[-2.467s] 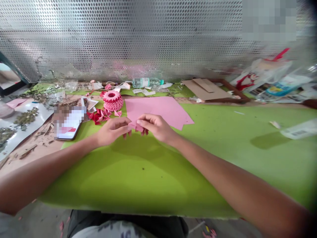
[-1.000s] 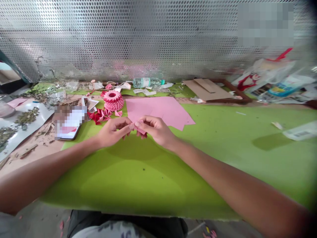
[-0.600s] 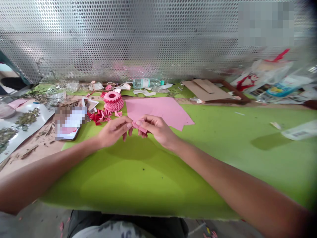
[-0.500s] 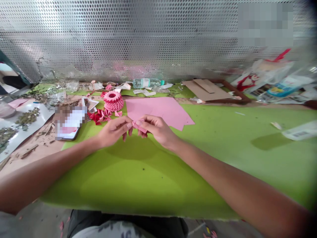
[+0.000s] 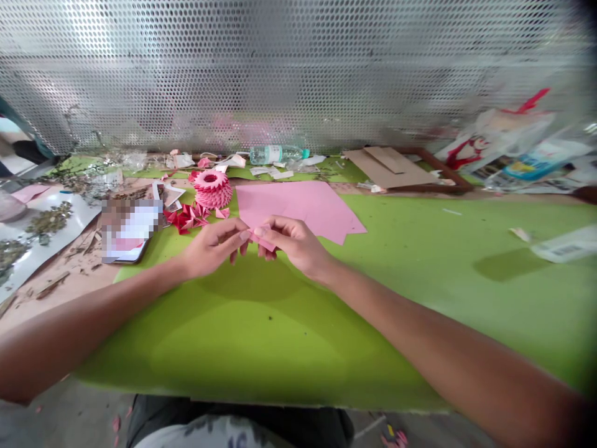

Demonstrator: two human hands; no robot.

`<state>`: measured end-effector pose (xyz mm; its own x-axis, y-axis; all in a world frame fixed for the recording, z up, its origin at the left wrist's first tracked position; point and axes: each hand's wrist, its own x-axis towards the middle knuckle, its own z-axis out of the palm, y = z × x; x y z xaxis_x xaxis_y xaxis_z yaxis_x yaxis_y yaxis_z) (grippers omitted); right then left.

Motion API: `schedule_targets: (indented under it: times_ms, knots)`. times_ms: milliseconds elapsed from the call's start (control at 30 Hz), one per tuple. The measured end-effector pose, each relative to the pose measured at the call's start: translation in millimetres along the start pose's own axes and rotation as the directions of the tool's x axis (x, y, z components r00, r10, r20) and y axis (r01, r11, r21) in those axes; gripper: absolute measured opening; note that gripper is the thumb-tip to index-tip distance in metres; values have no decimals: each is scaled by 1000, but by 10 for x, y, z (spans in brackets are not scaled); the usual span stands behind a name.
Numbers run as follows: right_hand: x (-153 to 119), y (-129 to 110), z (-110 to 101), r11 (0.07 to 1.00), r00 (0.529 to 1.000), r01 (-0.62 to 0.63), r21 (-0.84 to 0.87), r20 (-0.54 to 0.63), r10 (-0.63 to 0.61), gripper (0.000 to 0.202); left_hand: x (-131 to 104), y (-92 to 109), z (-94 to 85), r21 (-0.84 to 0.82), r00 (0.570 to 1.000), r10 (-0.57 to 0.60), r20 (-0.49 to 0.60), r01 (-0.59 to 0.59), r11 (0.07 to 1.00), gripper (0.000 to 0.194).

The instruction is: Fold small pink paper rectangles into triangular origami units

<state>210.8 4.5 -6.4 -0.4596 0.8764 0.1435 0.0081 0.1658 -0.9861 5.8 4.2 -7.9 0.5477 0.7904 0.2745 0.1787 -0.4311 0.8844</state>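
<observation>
A small folded piece of pink paper is pinched between both hands above the green table. My left hand grips its left end between thumb and forefinger. On the other side, my right hand holds it with the thumb on top and fingers curled beneath. Larger pink sheets lie flat just behind the hands. To the left of the sheets stands a round pink folded-paper piece, with red and pink folded bits in front of it.
A phone lies at the left beside dry plant scraps. Along the back are a plastic bottle and brown cardboard. Plastic bags sit at the back right, and a white packet lies near the right edge.
</observation>
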Motion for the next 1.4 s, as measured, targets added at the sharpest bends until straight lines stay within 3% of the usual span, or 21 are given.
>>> schedule_targets:
  times_ms: [267, 533, 867, 1000, 1400]
  knots:
    - [-28, -23, 52, 997, 997, 61, -51, 41, -59, 30, -5, 6, 18, -17, 1000, 1, -18, -1, 1000, 32]
    - [-29, -29, 49, 999, 1000, 19, -37, 3, -19, 38, -6, 13, 16, 12, 999, 14, -30, -14, 1000, 29]
    - [-52, -29, 58, 987, 994, 111, -112, 12, -111, 41, -13, 54, 5, 185, 991, 96, -88, -78, 980, 27]
    - [-70, -47, 72, 967, 982, 186, -175, 16, -187, 40, -20, 42, 5, 168, 991, 105, -82, -90, 982, 27]
    - [-88, -70, 102, 973, 985, 168, -157, -18, -173, 41, -41, -6, -5, 90, 995, 96, -39, -92, 992, 30]
